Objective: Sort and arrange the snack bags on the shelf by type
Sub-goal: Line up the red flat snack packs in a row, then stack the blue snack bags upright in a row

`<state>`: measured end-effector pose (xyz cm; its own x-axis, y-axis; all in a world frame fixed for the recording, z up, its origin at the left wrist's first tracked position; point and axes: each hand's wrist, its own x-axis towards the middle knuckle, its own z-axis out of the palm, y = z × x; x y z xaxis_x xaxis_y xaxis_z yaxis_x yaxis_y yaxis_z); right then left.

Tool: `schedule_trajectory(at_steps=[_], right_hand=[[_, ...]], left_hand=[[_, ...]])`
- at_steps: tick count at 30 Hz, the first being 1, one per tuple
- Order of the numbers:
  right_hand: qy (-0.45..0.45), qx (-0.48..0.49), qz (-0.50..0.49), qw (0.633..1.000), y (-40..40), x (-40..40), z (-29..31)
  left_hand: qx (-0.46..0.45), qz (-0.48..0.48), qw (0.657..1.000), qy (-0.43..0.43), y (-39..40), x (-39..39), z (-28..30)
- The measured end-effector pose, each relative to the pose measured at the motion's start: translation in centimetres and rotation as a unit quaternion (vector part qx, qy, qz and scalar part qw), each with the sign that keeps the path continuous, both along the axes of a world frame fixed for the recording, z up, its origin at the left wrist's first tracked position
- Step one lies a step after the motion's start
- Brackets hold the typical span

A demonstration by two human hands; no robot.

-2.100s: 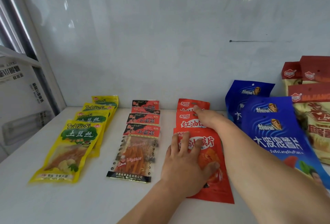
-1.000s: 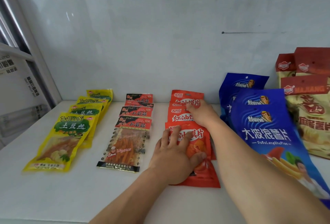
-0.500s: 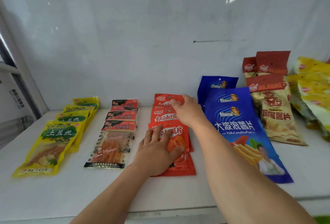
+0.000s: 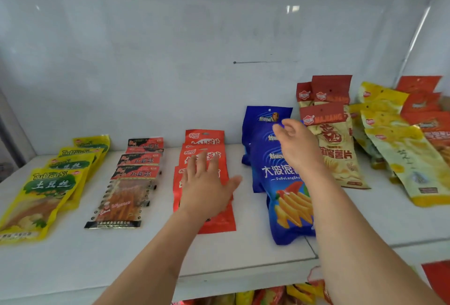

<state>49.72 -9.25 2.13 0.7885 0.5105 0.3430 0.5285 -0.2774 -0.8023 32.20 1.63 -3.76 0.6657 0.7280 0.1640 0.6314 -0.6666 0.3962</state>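
My left hand lies flat with fingers straight and thumb spread, over the front bag of the red bags, a row of three glossy flat pouches overlapping like shingles toward the back wall; my palm and forearm hide most of the front one's print. My right hand hangs in the air above the blue bags, fingers loosely bent and holding nothing, and its forearm crosses over the lower right part of the front blue bag, hiding that side. The blue bags are puffy, shiny pillow packs with fries printed on them, one standing against the wall behind the others. To the left of the red row lie the clear-fronted bags with red and black headers, thin and flat, orange strips showing through the film; further left are the yellow bags with green labels, also overlapped in a row. Right of the blue ones lean the tan bags with dark red tops, and beyond them a looser heap of yellow and orange packets, blurred. All of this sits on the white shelf, smooth and matt, with a seam near its front edge; more wrappers show below it.
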Motion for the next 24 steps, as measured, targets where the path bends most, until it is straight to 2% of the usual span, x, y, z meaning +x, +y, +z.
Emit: schedule_trajectory(at_steps=[3,6,8,12,17,21,24], right_hand=[[-0.010,-0.067,-0.043,0.997,-1.9,3.0,-2.7],[-0.004,-0.112,-0.018,0.994,-2.9,4.9,-4.8],[-0.028,-0.128,0.009,0.991,-3.1,5.7,-5.7],[-0.059,-0.146,0.049,0.986,-2.8,6.8,-6.7],[-0.077,-0.192,0.064,0.976,-2.1,7.8,-6.7],[-0.029,-0.193,0.038,0.980,-1.4,8.3,-6.5],[0.027,-0.157,0.040,0.986,-0.6,8.7,-6.7]], left_hand=[[-0.120,-0.028,0.987,-0.104,-2.4,3.4,0.8],[-0.312,-0.011,0.926,-0.212,-4.2,7.0,0.9],[-0.364,-0.009,0.893,-0.265,-4.6,9.2,-0.2],[-0.341,-0.007,0.897,-0.280,-4.5,11.4,-2.1],[-0.315,0.020,0.903,-0.293,-4.8,12.0,-1.2],[-0.328,0.034,0.902,-0.280,-4.1,12.3,-0.9],[-0.334,0.053,0.904,-0.264,-3.3,12.4,-1.0]])
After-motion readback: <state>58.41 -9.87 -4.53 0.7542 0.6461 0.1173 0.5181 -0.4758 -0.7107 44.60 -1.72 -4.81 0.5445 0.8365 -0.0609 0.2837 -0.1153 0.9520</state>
